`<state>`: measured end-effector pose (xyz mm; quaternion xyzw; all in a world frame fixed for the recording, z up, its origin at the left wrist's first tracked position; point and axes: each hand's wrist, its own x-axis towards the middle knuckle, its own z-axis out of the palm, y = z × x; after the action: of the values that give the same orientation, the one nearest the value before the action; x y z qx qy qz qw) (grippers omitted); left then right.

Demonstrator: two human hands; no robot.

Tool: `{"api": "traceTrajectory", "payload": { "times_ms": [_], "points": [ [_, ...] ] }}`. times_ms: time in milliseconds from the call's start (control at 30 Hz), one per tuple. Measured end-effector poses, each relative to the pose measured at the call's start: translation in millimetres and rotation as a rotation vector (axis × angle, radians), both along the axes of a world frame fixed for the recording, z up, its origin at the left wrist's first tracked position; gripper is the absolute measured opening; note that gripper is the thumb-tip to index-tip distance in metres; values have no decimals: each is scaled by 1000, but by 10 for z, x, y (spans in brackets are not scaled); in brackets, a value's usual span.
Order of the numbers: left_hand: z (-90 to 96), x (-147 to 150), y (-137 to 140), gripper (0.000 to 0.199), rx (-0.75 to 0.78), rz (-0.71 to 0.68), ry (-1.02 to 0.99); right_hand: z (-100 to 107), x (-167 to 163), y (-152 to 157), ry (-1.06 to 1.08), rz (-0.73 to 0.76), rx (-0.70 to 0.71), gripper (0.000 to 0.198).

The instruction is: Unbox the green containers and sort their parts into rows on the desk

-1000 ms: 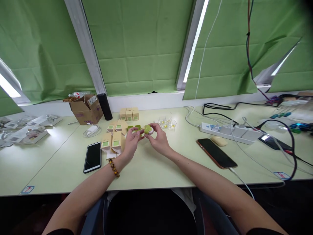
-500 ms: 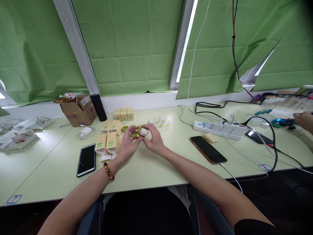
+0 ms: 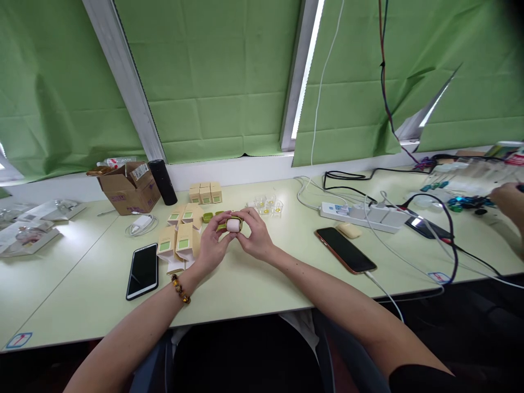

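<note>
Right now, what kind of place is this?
Probably an office or small workroom used for packing. A long pale green desk runs under blinded windows, with small cardboard boxes, a power strip and phones. Both hands hold a small white and green case.

Two phones [image 3: 142, 271], power strip [image 3: 360, 211]

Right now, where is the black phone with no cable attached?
In the head view, the black phone lies flat on the pale green table, left of the left hand, just below-left of the small tan cardboard boxes.
</note>
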<state>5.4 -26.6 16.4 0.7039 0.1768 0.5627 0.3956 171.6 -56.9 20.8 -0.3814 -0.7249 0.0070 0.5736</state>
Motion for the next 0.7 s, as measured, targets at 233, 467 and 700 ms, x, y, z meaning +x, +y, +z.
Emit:
{"api": "traceTrajectory", "payload": {
  "times_ms": [233,467,700],
  "points": [
    [81,-106,-5,28,516,416,211,147,34,-62,-119,-83,60,47],
    [93,-121,-3,32,639,510,257,232,122,-101,-169,15,15,43],
    [80,-117,16,36,644,487,301,149,97,-98,161,257,-257,43]
  ]
}}
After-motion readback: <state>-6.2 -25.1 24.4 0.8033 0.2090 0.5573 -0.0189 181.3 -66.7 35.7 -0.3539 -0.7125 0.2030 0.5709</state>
